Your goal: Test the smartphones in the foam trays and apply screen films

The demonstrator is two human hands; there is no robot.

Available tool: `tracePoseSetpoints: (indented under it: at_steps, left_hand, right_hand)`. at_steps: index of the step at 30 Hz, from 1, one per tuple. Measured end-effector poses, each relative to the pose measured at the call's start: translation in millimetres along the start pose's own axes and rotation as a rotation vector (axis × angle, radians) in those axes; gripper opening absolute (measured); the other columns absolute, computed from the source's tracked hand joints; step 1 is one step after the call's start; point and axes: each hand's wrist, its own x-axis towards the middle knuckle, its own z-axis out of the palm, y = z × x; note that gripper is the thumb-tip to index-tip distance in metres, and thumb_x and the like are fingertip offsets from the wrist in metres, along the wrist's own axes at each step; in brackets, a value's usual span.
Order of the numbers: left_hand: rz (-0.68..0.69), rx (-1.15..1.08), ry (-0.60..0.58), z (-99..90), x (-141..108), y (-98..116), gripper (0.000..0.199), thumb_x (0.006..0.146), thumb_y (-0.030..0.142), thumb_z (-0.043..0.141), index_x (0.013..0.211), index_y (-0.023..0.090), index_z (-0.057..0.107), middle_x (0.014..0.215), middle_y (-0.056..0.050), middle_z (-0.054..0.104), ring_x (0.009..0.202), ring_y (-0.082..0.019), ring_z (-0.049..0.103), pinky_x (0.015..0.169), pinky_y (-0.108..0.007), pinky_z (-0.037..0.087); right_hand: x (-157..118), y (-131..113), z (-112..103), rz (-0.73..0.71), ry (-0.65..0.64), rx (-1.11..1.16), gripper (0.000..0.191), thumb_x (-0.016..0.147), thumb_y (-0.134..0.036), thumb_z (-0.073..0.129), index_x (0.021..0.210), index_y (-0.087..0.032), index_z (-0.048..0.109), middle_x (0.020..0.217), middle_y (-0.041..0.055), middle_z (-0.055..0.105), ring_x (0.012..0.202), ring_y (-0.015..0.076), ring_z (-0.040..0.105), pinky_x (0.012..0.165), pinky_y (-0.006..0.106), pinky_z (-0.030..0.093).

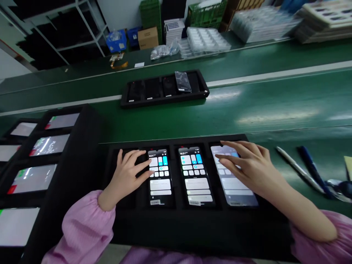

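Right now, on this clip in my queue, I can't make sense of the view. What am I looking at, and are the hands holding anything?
The single picture comes from a camera on a person's head, looking down at their own hands. Before them a black tray holds lit phones in slots. The left hand touches the left phone; the right hand rests its fingers on the right phone. The middle phone is untouched. Neither hand grips anything. Beyond, on a green belt, sits a second tray. Two pens lie to the right.

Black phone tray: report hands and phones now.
Left hand open, fingertips on left lit phone. Right hand open, flat on right lit phone. Middle lit phone untouched.
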Motion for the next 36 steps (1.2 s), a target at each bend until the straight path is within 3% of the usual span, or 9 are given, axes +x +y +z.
tracePoseSetpoints:
  at_steps: [4,9,13,19,26,30,32,36]
  left_hand:
    - [0.01,0.004,0.0,2.2,-1.4,-3.0,0.028,0.101,0.041,0.065,0.126,0.032,0.076,0.144,-0.011,0.066,0.138,-0.035,0.055,0.122,-0.08,0.026]
    - [0.02,0.015,0.009,4.6,-1.7,-3.3,0.029,0.102,0.042,0.064,0.127,0.031,0.075,0.144,-0.011,0.066,0.138,-0.035,0.056,0.121,-0.081,0.027]
    - [0.027,0.018,0.008,5.4,-1.7,-3.2,0.03,0.103,0.043,0.063,0.127,0.031,0.075,0.142,-0.011,0.067,0.137,-0.035,0.056,0.121,-0.08,0.028]
    - [0.031,0.011,0.029,5.4,-2.2,-4.1,0.027,0.103,0.04,0.062,0.124,0.03,0.077,0.139,-0.012,0.069,0.135,-0.034,0.058,0.123,-0.077,0.027]
    - [0.081,0.038,0.056,9.1,-2.4,-10.0,0.027,0.103,0.036,0.062,0.126,0.03,0.075,0.136,-0.012,0.069,0.132,-0.034,0.06,0.122,-0.073,0.029]
    - [0.147,0.071,0.11,8.5,-3.1,-14.5,0.026,0.103,0.034,0.064,0.126,0.027,0.073,0.137,-0.012,0.068,0.132,-0.032,0.059,0.126,-0.069,0.025]
    - [0.158,0.067,0.159,8.2,-2.7,-15.8,0.029,0.102,0.034,0.064,0.129,0.025,0.07,0.137,-0.013,0.067,0.131,-0.031,0.06,0.128,-0.065,0.024]
    - [0.13,0.022,0.214,9.1,4.8,-12.8,0.034,0.103,0.035,0.062,0.135,0.022,0.065,0.134,-0.014,0.068,0.127,-0.029,0.062,0.126,-0.061,0.03]
  right_hand:
    - [24.6,-30.9,-9.7,-0.101,-0.025,0.01,0.044,0.112,-0.047,0.041,0.113,-0.029,0.082,0.141,0.0107,0.068,0.124,0.0345,0.061,0.097,0.055,0.044]
    - [46.9,-64.5,6.2,-0.203,-0.161,0.084,0.041,0.112,-0.047,0.045,0.121,-0.027,0.079,0.15,0.0123,0.062,0.128,0.0342,0.059,0.1,0.054,0.044]
    - [48.4,-66.6,16.2,-0.183,-0.177,0.092,0.037,0.11,-0.046,0.049,0.119,-0.027,0.08,0.15,0.0132,0.063,0.129,0.0357,0.059,0.101,0.056,0.043]
    - [46.9,-65.8,13.3,-0.16,-0.193,0.103,0.036,0.111,-0.046,0.048,0.12,-0.027,0.078,0.148,0.0111,0.064,0.129,0.0327,0.058,0.102,0.053,0.042]
    - [48.1,-72.7,22.6,-0.123,-0.143,0.128,0.033,0.109,-0.047,0.053,0.111,-0.028,0.081,0.143,0.0085,0.068,0.128,0.0313,0.059,0.103,0.052,0.042]
    - [39.0,-55.7,2.4,-0.109,-0.096,0.132,0.036,0.11,-0.048,0.05,0.12,-0.03,0.079,0.147,0.0077,0.066,0.127,0.0306,0.06,0.102,0.051,0.043]
    - [25.8,-35.4,-14.1,-0.008,-0.039,0.105,0.039,0.113,-0.044,0.043,0.123,-0.03,0.078,0.146,0.0085,0.066,0.128,0.0309,0.059,0.101,0.052,0.044]
    - [-7.3,7.4,-31.0,0.228,-0.002,0.008,0.052,0.114,-0.045,0.032,0.111,-0.031,0.082,0.137,0.0073,0.071,0.124,0.0333,0.061,0.093,0.053,0.049]
